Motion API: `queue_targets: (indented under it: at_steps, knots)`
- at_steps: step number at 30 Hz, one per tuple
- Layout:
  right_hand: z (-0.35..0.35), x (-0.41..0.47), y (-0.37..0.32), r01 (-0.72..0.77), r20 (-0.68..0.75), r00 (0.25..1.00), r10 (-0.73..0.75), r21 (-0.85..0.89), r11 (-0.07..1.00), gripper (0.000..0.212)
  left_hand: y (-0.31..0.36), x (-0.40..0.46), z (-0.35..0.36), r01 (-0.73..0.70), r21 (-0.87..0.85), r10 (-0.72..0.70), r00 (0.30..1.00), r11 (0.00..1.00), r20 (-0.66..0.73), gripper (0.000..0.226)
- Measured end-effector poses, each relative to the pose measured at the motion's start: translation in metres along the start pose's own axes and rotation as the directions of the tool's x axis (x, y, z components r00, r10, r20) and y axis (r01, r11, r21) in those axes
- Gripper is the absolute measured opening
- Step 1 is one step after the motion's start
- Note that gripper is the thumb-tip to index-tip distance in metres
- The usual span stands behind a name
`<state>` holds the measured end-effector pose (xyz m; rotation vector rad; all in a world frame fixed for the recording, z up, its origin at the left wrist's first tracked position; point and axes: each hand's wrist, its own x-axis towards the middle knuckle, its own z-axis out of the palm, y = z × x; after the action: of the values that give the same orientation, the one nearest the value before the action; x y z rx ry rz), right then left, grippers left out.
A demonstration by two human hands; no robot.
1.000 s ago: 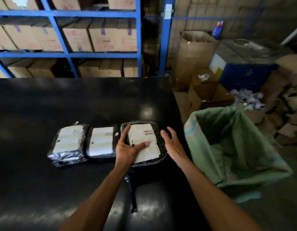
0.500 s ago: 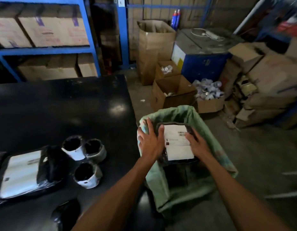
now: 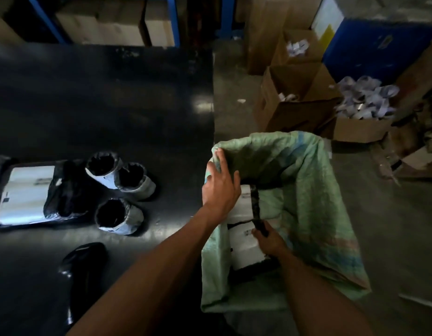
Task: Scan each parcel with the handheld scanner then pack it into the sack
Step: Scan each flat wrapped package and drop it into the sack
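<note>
A green woven sack (image 3: 307, 180) stands open beside the black table's right edge. Inside it lie black-wrapped parcels with white labels (image 3: 244, 251). My right hand (image 3: 268, 238) is down in the sack, fingers closed on the dark edge of the upper parcel. Over the sack's left rim hovers my left hand (image 3: 221, 187), fingers spread, holding nothing. A flat labelled parcel (image 3: 28, 192) lies at the table's left edge. The black handheld scanner (image 3: 82, 260) rests on the table near the front.
Three small round black-and-white bundles (image 3: 118, 190) sit on the black table (image 3: 113, 105) between the flat parcel and the sack. Open cardboard boxes (image 3: 292, 98) and a blue bin (image 3: 379, 47) crowd the floor behind the sack. Blue shelving with cartons stands at the back.
Both hands carried the labelled parcel from the table over to the sack and lowered it inside. My left hand has let go and lifted to the rim; the view swung right and down.
</note>
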<state>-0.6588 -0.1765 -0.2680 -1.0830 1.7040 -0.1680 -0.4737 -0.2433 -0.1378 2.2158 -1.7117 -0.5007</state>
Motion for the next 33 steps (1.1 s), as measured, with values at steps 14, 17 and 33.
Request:
queue_targets:
  at_steps: [14, 17, 33]
  knots:
    - [0.014, 0.004, -0.009, -0.127, 0.150, 0.963, 0.226, -0.486, 0.865, 0.150, 0.004, 0.004, 0.005, 0.005, 0.007, -0.005, 1.000, 1.000, -0.007, 0.081]
    - [0.041, 0.004, -0.009, -0.050, 0.210, 0.939, 0.272, -0.699, 0.714, 0.143, 0.005, 0.005, 0.007, 0.011, -0.006, -0.011, 1.000, 1.000, -0.017, 0.081]
    - [0.055, 0.014, 0.036, -0.027, 0.189, 0.962, 0.199, -0.657, 0.753, 0.142, 0.001, -0.002, 0.005, -0.017, -0.050, 0.016, 1.000, 0.999, -0.015, 0.084]
